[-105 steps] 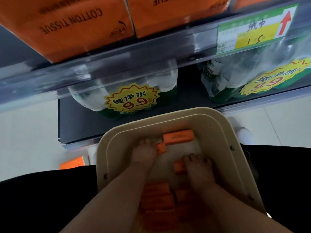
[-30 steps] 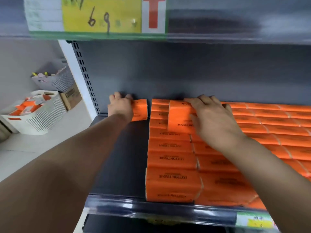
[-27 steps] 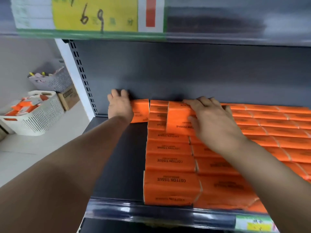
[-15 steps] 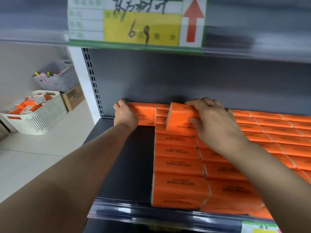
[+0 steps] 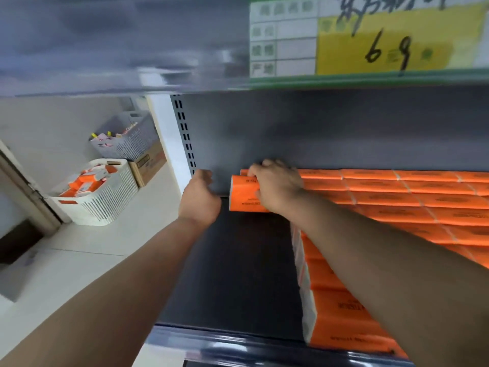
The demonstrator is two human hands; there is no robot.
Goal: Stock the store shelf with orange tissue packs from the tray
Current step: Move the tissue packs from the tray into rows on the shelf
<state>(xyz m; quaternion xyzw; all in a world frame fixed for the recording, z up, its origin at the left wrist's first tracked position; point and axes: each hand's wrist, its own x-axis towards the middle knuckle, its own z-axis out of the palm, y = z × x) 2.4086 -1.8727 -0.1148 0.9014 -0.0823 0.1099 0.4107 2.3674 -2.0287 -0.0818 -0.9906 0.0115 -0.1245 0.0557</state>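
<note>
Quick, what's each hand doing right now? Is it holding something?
Left hand: open, loosely curled, holding nothing.
Right hand: closed, holding an orange tissue pack at the back of the shelf.

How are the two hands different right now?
The right hand grips an orange pack; the left hand holds nothing, its fingers loosely curled. The right hand sits at the edge of the stacked packs; the left hand is over the bare dark shelf, with a small gap between it and the pack. Both reach toward the back of the shelf.
</note>
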